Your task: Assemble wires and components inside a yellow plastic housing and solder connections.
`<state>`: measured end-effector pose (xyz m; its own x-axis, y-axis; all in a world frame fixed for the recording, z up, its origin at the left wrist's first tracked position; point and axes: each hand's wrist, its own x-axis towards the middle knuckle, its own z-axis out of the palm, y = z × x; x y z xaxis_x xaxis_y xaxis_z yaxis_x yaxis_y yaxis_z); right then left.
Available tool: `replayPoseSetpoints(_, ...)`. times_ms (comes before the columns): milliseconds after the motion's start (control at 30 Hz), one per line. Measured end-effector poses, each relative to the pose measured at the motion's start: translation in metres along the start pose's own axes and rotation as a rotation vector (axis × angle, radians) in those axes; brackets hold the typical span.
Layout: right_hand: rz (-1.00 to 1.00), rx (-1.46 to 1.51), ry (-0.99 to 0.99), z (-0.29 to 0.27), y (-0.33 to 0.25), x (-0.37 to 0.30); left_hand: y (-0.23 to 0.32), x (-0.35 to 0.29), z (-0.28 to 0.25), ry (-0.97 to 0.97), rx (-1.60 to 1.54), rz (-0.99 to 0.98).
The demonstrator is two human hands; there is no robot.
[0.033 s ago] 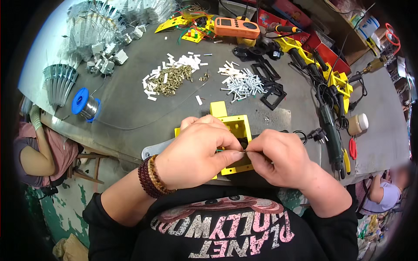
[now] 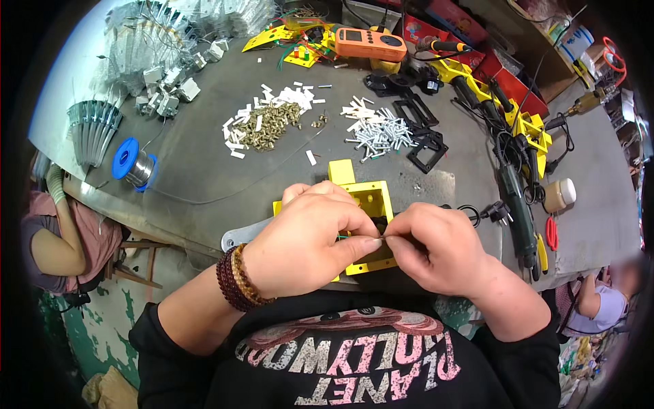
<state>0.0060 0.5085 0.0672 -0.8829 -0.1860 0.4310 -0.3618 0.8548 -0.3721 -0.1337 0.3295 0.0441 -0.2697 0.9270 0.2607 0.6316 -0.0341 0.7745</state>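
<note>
A yellow box point(image 2: 383, 198) with an open top sits at the table's front edge, partly hidden by my hands. My left hand point(image 2: 306, 238) reaches over its left side, thumb and forefinger pinched together. A bit of green wire point(image 2: 343, 237) shows beside that thumb. Tip to tip with it, my right hand point(image 2: 436, 249) pinches a very thin strand at the box's right wall; the strand looks like the wire's end. Dark parts inside the box are mostly covered by my fingers. A grey metal bar point(image 2: 240, 236) with a hole sticks out left of the box.
Brass fittings point(image 2: 269, 128) with white pieces and a pile of screws point(image 2: 381, 136) lie beyond the box. Black frames point(image 2: 428, 146) are beside them. A solder spool point(image 2: 136, 163) stands left, an orange meter point(image 2: 370, 44) far back. Cabled tools point(image 2: 516, 211) and a jar point(image 2: 560, 195) are right.
</note>
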Motion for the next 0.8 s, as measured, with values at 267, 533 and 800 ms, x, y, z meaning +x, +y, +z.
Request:
replayPoseSetpoints(267, 0.297, 0.197, -0.093, -0.004, -0.01, 0.008, 0.005, -0.004, 0.002, 0.043, 0.072, 0.002)
replayPoseSetpoints(533, 0.299, 0.209, -0.111, -0.004, -0.009, 0.006, 0.006, -0.009, 0.009, 0.13, 0.151, 0.078)
replayPoseSetpoints(800, 0.226, 0.201, -0.075, 0.001, -0.004, 0.002, 0.019, -0.01, 0.01, 0.242, 0.443, 0.217)
